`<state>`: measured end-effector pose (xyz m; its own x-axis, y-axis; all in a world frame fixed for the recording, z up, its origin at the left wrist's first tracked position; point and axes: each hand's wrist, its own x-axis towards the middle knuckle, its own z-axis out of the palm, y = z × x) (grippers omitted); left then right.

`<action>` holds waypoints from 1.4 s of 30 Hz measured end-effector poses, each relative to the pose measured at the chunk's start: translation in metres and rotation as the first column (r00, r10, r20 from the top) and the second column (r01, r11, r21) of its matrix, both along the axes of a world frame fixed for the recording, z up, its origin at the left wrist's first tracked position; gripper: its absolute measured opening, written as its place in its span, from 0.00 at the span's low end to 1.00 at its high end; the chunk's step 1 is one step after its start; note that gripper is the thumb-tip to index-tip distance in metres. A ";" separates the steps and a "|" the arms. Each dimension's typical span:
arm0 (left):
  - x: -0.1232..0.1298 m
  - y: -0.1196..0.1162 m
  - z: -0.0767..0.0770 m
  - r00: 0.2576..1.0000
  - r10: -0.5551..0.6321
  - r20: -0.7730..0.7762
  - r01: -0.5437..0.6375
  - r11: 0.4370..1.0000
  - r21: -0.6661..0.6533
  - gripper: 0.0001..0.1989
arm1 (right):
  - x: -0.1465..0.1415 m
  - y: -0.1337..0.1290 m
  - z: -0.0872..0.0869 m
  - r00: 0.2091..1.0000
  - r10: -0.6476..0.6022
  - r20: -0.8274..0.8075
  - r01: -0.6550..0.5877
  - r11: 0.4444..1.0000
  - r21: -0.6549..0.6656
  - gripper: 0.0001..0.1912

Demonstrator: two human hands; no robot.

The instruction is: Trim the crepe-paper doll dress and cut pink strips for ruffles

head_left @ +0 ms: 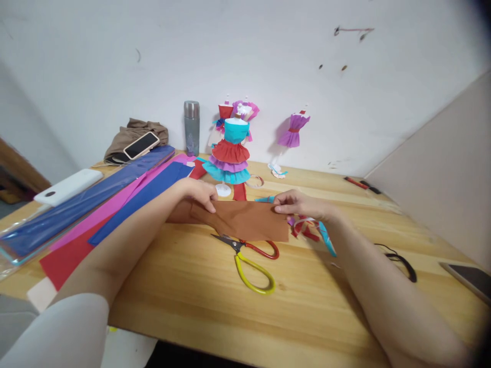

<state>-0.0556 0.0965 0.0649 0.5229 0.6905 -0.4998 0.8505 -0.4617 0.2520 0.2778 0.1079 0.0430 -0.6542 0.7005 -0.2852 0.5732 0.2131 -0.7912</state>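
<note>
Gently does it: even, light tension suits that thin brown sheet (253,220), its upper edge pinched by the left hand (201,193) and, near one end, the right hand (297,203). It lies just beyond the scissors (237,246), over a wooden tabletop (172,296) against a pale, scuffed wall (115,61).

Brown sheet (253,221), plain. Scissors (253,260): one handle yellow, other red, dark blades. Front dress (231,153): turquoise top, red, purple, turquoise tiers. Dress by itself on right (294,130): purple, red waistband. Long sheets on left: pink (111,204), blue (143,197), red (72,250). Table (184,301): pale wood grain.
</note>
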 end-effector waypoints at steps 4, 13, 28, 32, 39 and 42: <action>0.024 -0.020 0.010 0.975 -0.015 -0.222 0.051 0.986 0.159 0.20 | -0.003 0.002 -0.007 0.992 0.072 0.104 -0.076 0.997 0.034 0.25; 0.028 -0.020 0.001 0.979 0.072 -0.191 -0.035 0.981 0.188 0.35 | -0.007 0.006 -0.020 0.987 0.116 0.108 -0.116 0.993 -0.007 0.23; 0.026 -0.017 -0.006 0.988 0.028 -0.151 -0.002 0.985 0.175 0.24 | -0.010 0.000 -0.018 0.999 0.025 0.040 -0.023 0.999 -0.047 0.27; 0.026 -0.017 -0.006 0.990 0.050 -0.132 -0.027 0.985 0.172 0.24 | -0.010 -0.001 -0.018 0.999 0.022 0.039 -0.019 0.998 -0.059 0.27; 0.025 -0.016 -0.007 0.987 0.019 -0.157 0.009 0.984 0.178 0.24 | -0.010 -0.001 -0.017 0.999 0.006 0.044 -0.004 0.998 -0.058 0.28; 0.026 -0.016 -0.007 0.987 0.015 -0.159 0.013 0.984 0.177 0.25 | -0.011 -0.002 -0.017 0.999 0.005 0.044 -0.002 0.998 -0.061 0.28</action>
